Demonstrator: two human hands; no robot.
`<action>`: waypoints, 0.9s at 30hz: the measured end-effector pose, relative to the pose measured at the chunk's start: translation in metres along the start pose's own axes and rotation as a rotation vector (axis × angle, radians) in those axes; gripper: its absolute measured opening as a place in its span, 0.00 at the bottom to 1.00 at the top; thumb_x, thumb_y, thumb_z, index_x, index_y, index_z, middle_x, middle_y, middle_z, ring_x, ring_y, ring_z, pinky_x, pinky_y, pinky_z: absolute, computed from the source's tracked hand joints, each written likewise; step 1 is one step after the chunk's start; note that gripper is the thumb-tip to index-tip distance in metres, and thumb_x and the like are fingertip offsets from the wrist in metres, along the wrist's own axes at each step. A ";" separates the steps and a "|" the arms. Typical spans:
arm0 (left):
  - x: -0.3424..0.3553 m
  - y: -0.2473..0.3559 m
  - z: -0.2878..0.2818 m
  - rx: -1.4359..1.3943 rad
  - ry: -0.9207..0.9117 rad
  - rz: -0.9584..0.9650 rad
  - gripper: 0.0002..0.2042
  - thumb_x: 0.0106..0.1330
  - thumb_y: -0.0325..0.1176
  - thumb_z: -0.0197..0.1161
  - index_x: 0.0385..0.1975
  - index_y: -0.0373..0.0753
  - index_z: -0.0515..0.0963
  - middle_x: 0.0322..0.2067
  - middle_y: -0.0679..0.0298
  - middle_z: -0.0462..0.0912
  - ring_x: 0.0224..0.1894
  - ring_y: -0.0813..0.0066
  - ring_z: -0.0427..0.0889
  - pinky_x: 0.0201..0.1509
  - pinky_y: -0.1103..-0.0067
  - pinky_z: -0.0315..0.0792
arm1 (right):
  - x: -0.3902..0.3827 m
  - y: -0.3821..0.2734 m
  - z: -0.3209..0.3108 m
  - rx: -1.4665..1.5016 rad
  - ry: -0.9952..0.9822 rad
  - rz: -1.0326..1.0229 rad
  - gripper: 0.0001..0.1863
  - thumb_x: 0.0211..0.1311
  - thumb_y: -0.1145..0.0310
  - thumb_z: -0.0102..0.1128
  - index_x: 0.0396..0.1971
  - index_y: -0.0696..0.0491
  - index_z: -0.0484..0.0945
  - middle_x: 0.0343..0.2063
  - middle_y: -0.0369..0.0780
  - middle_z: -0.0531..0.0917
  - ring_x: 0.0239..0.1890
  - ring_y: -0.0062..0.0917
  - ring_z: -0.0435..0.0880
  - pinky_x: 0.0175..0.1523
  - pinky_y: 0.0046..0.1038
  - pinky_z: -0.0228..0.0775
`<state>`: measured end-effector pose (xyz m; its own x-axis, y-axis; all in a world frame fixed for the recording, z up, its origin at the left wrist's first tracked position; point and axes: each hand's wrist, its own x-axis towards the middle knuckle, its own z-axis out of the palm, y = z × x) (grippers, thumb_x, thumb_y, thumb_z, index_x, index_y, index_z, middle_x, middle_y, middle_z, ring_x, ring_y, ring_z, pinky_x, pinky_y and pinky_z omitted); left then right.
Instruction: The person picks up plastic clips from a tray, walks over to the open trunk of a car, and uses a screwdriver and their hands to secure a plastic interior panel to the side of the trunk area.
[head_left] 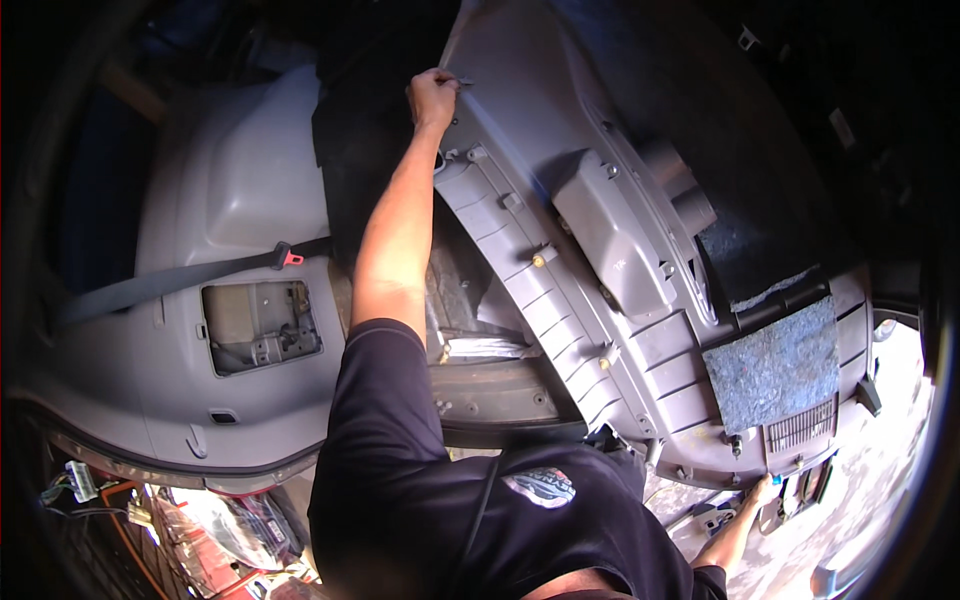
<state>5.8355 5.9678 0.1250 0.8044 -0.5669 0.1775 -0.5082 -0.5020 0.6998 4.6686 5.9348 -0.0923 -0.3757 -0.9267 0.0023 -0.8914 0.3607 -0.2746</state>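
Observation:
A large grey plastic car trim panel lies slanted across the cargo area, its ribbed back side facing me. Stretched far forward, my left hand is closed on the panel's far left edge. My right hand, low at the right, grips the panel's near edge; most of its fingers are hidden behind it. The panel's back carries a raised grey box-like housing, yellowish clips along the left edge and a blue-grey fibre pad near a slotted vent.
At left the fitted grey side trim has a rectangular opening and a dark seat belt with a red-ended buckle piece. The cargo sill runs beneath the panel. Loose wiring connectors hang by a red tail lamp at lower left.

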 end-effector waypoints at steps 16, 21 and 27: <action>-0.016 0.023 -0.004 0.392 0.045 0.234 0.12 0.58 0.29 0.68 0.41 0.32 0.83 0.39 0.48 0.86 0.42 0.54 0.86 0.48 0.69 0.77 | -0.021 -0.039 -0.011 0.093 -0.076 0.056 0.15 0.59 0.69 0.61 0.42 0.63 0.78 0.35 0.49 0.82 0.35 0.39 0.80 0.45 0.39 0.72; -0.017 0.010 -0.007 0.235 0.083 0.274 0.10 0.59 0.29 0.68 0.39 0.32 0.83 0.36 0.48 0.85 0.43 0.51 0.85 0.47 0.67 0.77 | -0.032 -0.069 -0.022 0.139 -0.072 0.033 0.14 0.59 0.69 0.61 0.42 0.63 0.77 0.34 0.48 0.82 0.35 0.37 0.79 0.45 0.38 0.72; -0.023 0.026 -0.003 0.547 0.033 0.306 0.13 0.60 0.30 0.68 0.44 0.33 0.83 0.39 0.47 0.84 0.42 0.47 0.84 0.47 0.65 0.76 | -0.034 -0.069 -0.028 0.138 -0.091 0.055 0.14 0.59 0.70 0.60 0.42 0.62 0.77 0.34 0.47 0.82 0.34 0.36 0.79 0.45 0.37 0.72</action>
<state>5.8047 5.9692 0.1412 0.6019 -0.7220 0.3412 -0.7941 -0.5863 0.1603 4.7353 5.9441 -0.0463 -0.3924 -0.9142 -0.1015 -0.8246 0.3986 -0.4014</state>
